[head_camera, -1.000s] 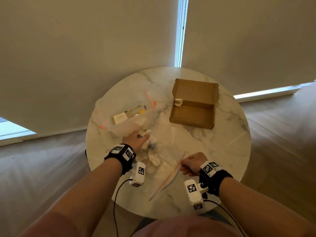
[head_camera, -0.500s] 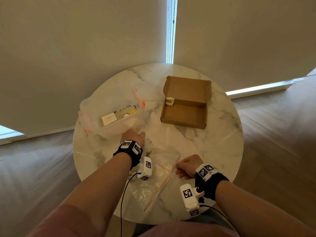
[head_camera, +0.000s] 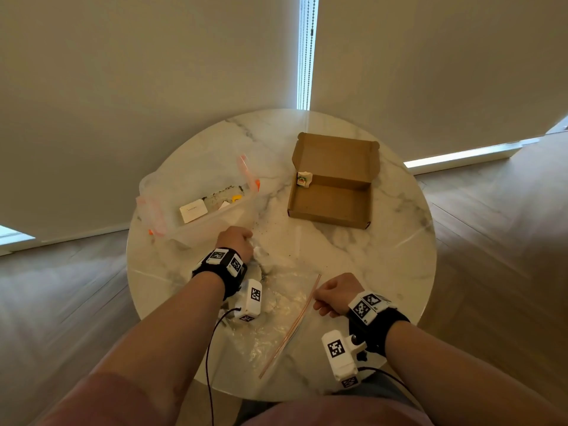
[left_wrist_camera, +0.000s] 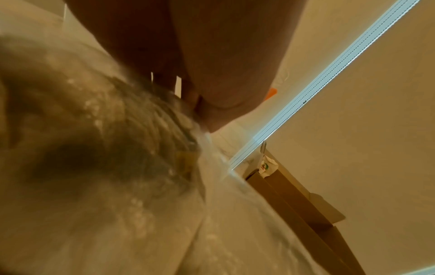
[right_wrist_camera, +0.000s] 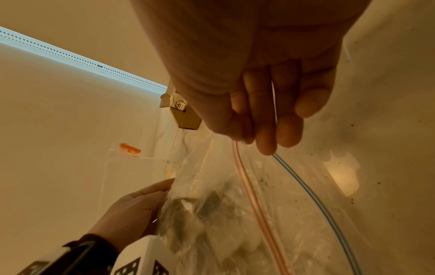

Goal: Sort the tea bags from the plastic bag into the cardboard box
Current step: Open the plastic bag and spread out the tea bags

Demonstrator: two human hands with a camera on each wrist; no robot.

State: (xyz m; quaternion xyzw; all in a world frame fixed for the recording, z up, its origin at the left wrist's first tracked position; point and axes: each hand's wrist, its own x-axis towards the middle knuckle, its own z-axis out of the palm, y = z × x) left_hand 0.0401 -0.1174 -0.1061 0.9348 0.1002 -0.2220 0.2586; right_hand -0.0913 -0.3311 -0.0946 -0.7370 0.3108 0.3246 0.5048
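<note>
Room: pale roller blinds behind, wood floor all round, a bright slit of window between the blinds.
Surface: round marble table [head_camera: 384, 256], flecked with dark crumbs near its middle.
Plastic bag: a clear zip bag [head_camera: 276, 302] lies flat on the near part of the table, its pink zip edge running diagonally toward the near edge; pale tea bags [right_wrist_camera: 200, 210] show dimly through the film.
Left hand: the left hand [head_camera: 235, 242] sits at the far end of the plastic bag, fingers curled, bunching the film; whether it also holds a tea bag cannot be told.
Right hand: the right hand [head_camera: 333, 292] pinches the zip edge at the bag's mouth, fingers curled round the pink strip.
Cardboard box: the cardboard box [head_camera: 332, 198] stands open on the far right of the table, well apart from both hands, with one tea bag packet [head_camera: 304, 180] propped in its far left corner.
Clear bin: a clear plastic bin [head_camera: 196, 207] with orange clips stands just beyond the left hand, holding a white card and small scraps.
Change: a second ago a small white item showed at the left hand's fingertips; now those fingers are folded into the film and it is out of sight. The right hand keeps its pinch on the zip edge.
</note>
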